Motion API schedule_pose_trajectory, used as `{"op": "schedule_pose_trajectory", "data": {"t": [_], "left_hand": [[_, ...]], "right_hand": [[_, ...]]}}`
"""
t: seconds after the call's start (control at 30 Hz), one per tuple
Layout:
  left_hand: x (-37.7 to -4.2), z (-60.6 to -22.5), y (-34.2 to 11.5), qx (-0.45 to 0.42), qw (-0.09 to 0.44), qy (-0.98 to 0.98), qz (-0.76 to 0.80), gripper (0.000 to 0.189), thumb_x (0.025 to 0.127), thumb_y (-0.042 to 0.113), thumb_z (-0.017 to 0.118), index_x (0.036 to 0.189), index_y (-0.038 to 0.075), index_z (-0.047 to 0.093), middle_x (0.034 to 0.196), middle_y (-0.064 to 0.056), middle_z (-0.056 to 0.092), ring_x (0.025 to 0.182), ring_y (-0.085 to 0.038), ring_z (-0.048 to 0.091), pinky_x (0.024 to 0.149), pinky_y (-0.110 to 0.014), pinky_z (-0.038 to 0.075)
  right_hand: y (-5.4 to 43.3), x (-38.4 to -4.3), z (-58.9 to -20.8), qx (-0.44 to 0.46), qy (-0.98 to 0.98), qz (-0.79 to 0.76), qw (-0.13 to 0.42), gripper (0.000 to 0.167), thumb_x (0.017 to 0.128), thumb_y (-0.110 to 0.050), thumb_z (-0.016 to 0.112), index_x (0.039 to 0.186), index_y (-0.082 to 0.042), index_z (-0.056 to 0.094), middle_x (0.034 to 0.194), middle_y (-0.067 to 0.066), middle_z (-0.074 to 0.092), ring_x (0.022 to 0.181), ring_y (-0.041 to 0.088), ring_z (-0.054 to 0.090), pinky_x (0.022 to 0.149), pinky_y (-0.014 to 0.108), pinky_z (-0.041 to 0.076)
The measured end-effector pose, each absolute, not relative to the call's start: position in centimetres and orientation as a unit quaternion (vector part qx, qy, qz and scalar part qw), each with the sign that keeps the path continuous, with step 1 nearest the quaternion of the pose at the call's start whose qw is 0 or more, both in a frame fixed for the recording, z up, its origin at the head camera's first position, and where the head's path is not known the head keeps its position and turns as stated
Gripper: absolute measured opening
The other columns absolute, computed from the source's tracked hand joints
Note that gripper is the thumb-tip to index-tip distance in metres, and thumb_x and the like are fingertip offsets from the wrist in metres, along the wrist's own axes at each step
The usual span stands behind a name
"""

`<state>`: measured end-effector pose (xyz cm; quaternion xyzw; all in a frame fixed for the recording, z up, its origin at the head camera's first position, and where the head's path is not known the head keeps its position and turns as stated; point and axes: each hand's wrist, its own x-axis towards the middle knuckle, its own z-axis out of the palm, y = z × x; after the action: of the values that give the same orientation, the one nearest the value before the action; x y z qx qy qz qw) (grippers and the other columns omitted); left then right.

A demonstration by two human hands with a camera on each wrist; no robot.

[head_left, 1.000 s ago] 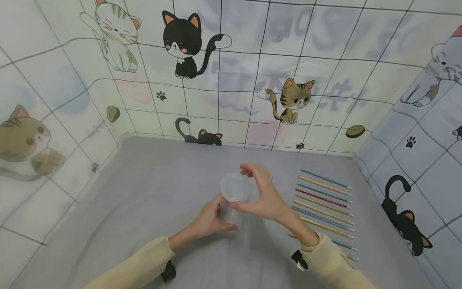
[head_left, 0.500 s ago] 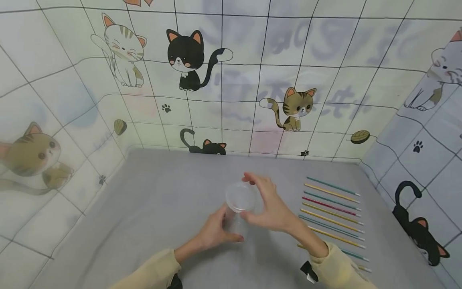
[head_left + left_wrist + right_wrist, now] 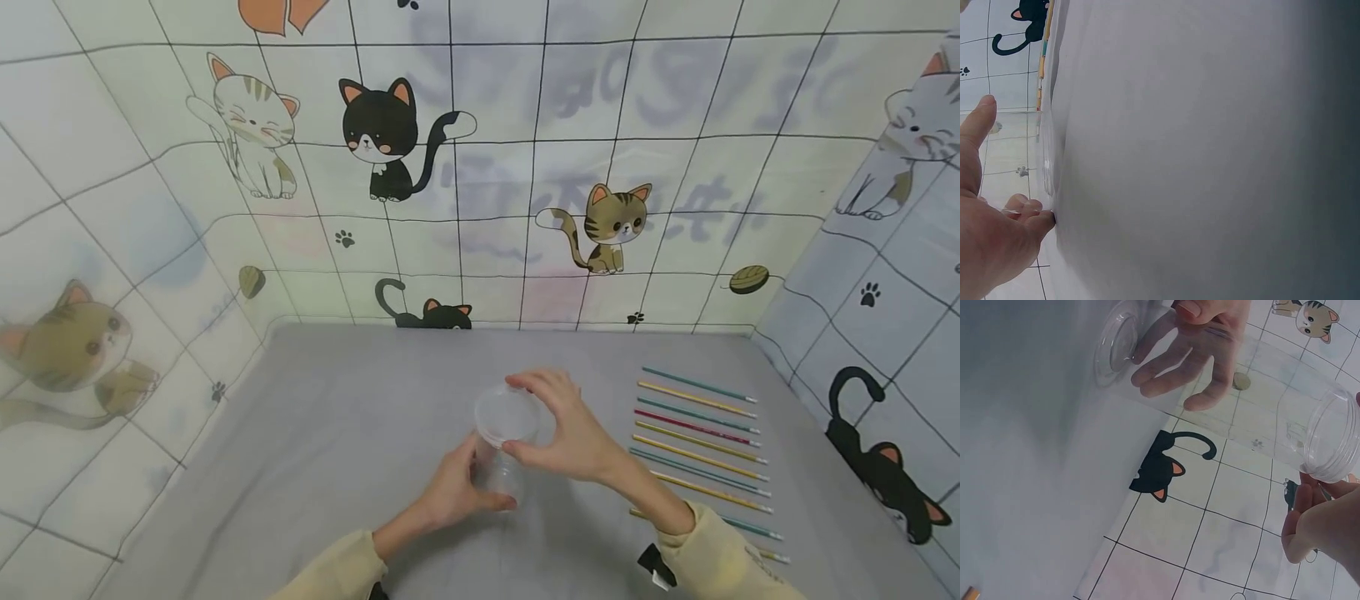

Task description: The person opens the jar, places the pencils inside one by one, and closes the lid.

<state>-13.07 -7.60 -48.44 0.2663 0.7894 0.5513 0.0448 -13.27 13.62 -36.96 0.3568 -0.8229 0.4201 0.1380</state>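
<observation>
Centrally, a clear plastic cylindrical jar with a round translucent top is upright over the grey cloth-covered table, its lower body gripped by the left hand, whose thumb and fingers curl around it. Meanwhile the right hand clasps the top's edge between thumb and fingers, and to the right a row of slim teal, yellow and red pencils lies near the right forearm.
</observation>
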Motion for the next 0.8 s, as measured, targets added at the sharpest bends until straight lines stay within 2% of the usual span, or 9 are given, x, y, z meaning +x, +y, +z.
{"op": "schedule_pose_trajectory", "data": {"t": [0.3, 0.47, 0.57, 0.8], "left_hand": [[-12.87, -48.43, -7.49, 0.266, 0.047, 0.789, 0.552, 0.103, 0.069, 0.023, 0.095, 0.153, 0.017, 0.035, 0.146, -0.002, 0.051, 0.129, -0.022, 0.050, 0.102, -0.046, 0.044], [-12.73, -48.38, -7.58, 0.271, 0.039, 0.793, 0.544, 0.103, 0.069, 0.022, 0.095, 0.153, 0.016, 0.035, 0.147, -0.004, 0.049, 0.131, -0.023, 0.047, 0.103, -0.046, 0.044], [-12.86, -48.32, -7.53, 0.275, 0.034, 0.792, 0.545, 0.102, 0.069, 0.021, 0.095, 0.152, 0.017, 0.036, 0.147, -0.003, 0.050, 0.131, -0.021, 0.047, 0.104, -0.045, 0.043], [-12.92, -48.39, -7.33, 0.268, 0.039, 0.791, 0.548, 0.101, 0.067, 0.020, 0.095, 0.150, 0.018, 0.038, 0.142, -0.001, 0.054, 0.127, -0.019, 0.051, 0.101, -0.042, 0.045]], "right_hand": [[13.50, -13.22, -36.88, 0.369, -0.813, 0.424, 0.151, 0.065, 0.075, -0.016, 0.080, 0.135, -0.008, 0.057, 0.132, 0.004, 0.056, 0.117, 0.024, 0.043, 0.089, 0.053, 0.033], [13.44, -13.09, -36.83, 0.365, -0.809, 0.436, 0.150, 0.065, 0.075, -0.013, 0.079, 0.137, -0.008, 0.057, 0.133, 0.005, 0.056, 0.118, 0.025, 0.044, 0.088, 0.051, 0.039], [13.54, -13.10, -36.58, 0.364, -0.803, 0.446, 0.152, 0.066, 0.076, -0.012, 0.080, 0.137, -0.008, 0.056, 0.134, 0.006, 0.055, 0.120, 0.025, 0.044, 0.088, 0.051, 0.043], [14.23, -12.74, -36.18, 0.359, -0.796, 0.459, 0.164, 0.066, 0.076, -0.012, 0.081, 0.136, -0.006, 0.056, 0.133, 0.008, 0.056, 0.121, 0.024, 0.044, 0.090, 0.046, 0.044]]}}
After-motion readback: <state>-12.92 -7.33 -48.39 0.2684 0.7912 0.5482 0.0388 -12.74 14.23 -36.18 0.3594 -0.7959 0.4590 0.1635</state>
